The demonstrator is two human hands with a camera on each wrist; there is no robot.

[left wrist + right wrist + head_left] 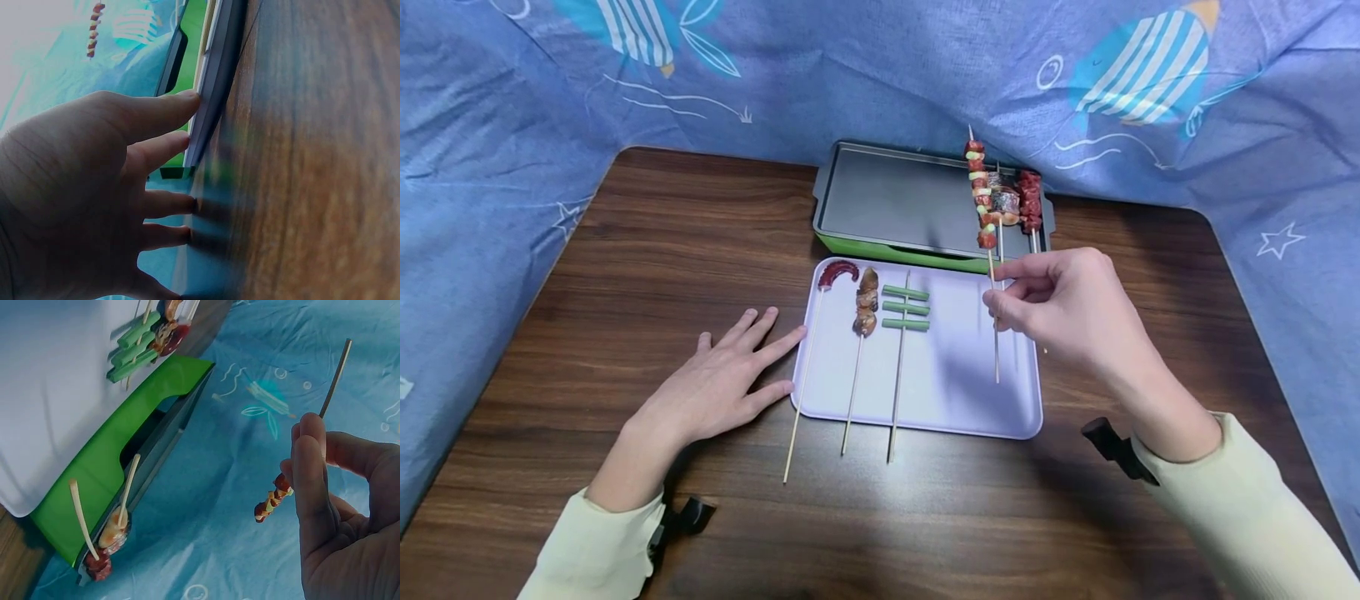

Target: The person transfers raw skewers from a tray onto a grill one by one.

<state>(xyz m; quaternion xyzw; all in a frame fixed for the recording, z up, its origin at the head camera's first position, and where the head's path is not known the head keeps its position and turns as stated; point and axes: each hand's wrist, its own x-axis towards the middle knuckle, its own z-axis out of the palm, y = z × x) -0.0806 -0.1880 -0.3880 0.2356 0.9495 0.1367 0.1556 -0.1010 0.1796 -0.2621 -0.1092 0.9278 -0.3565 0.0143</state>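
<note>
My right hand (1060, 304) pinches the stick of a skewer of red meat and pale green pieces (980, 193), holding it raised over the tray and the grill's right part. In the right wrist view the stick's bare end (337, 375) sticks out above the fingers. My left hand (718, 379) lies with spread fingers at the left edge of the lilac tray (970, 400), its thumb and index finger touching the rim. On the tray are a dark red curled tentacle skewer (838, 272), a brown meat skewer (867, 304) and a green stalk skewer (906, 307).
A flat grey grill plate (895, 196) on a green base (865, 246) stands behind the tray. At its right end lie a fish-like skewer (1004, 202) and a red meat skewer (1030, 202). Blue fish-print cloth (887, 83) hangs behind the wooden table (625, 250).
</note>
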